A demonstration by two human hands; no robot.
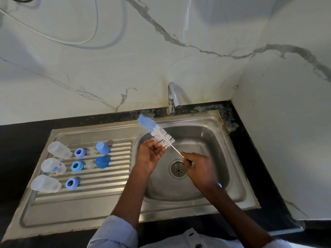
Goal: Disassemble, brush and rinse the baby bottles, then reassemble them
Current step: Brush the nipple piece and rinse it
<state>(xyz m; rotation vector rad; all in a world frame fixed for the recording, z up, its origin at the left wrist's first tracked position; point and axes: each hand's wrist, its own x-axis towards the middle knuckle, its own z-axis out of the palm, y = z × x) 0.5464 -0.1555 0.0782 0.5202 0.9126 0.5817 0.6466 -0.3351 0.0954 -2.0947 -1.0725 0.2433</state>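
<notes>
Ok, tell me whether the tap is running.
Off, as far as shows: no stream falls from the tap into the sink, and the brush is held beside it, not under water.

The bottle brush (157, 132) has a blue sponge tip, white bristles below it and a thin white wire handle, and it's tilted so the tip sits up and away from where the handle end is gripped. Well off to the left of that grip, three clear bottle bodies (52, 167) lie on their sides in a column. Beside them sit three blue screw rings (77, 166), then two blue caps (102, 154).
</notes>
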